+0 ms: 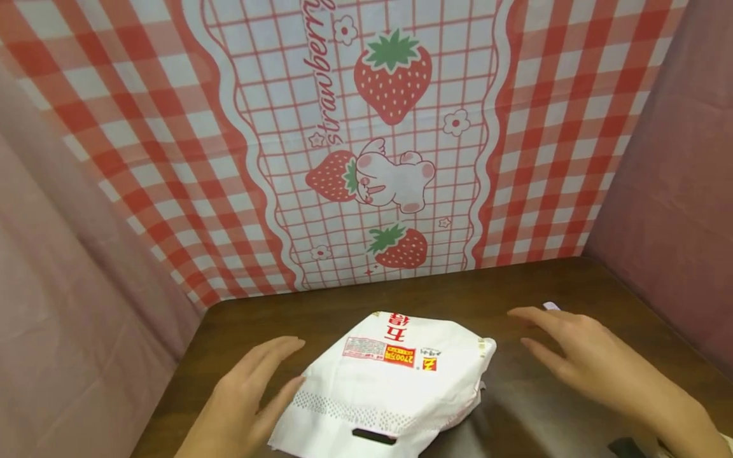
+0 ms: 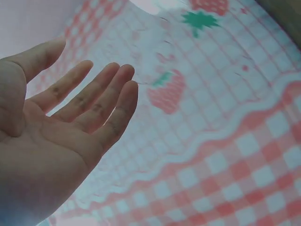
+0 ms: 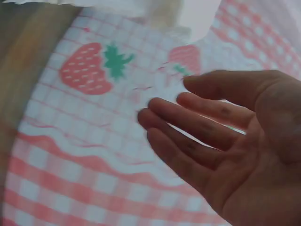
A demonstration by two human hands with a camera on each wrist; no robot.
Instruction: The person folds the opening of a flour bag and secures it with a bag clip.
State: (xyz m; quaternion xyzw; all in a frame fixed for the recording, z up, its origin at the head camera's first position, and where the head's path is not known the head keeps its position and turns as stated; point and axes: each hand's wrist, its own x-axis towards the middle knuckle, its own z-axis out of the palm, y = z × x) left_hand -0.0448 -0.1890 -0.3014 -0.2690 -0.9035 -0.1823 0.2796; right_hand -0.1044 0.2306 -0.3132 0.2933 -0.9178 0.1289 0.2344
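Observation:
A white plastic bag (image 1: 395,381) with red and yellow print lies on the dark wooden table, its slot handle (image 1: 374,436) toward the near edge. To its left my left hand (image 1: 243,397) is held with fingers extended and thumb apart, the thumb tip right at the bag's side. My right hand (image 1: 590,359) hovers off the bag's right side, fingers loosely extended, holding nothing. In the left wrist view the left palm (image 2: 56,132) faces the camera with bare fingers. The right wrist view shows the right hand (image 3: 225,136) equally bare, below a white bag edge (image 3: 197,21).
Behind the table (image 1: 240,324) hangs a red-and-white checked cloth (image 1: 532,159) printed with strawberries. Pink curtains (image 1: 664,165) close off both sides. A small pale object (image 1: 551,306) lies just beyond the right hand's fingers. Something dark (image 1: 624,447) shows at the lower right.

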